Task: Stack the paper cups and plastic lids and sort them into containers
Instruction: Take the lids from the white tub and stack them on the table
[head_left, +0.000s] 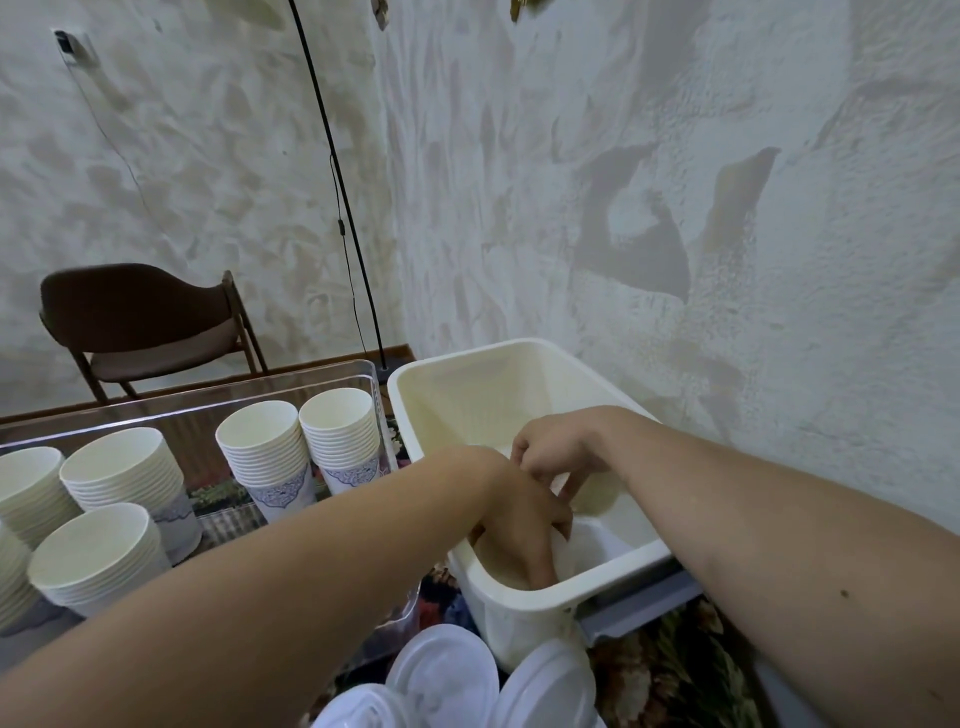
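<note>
Soft, even indoor light, moderately bright, warm-greenish cast. Light from above/behind the camera: big soft shadows on the textured wall (675, 208) at right. No hard glare; faint sheen on the clear bin (322, 371) rim. Wide-angle bending at edges, lamp pole (337, 182) curves. Forearms and lids (447, 675) at bottom slightly soft.

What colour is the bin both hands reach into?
Cream, an off-white; the bin shows best in the head view.
</note>
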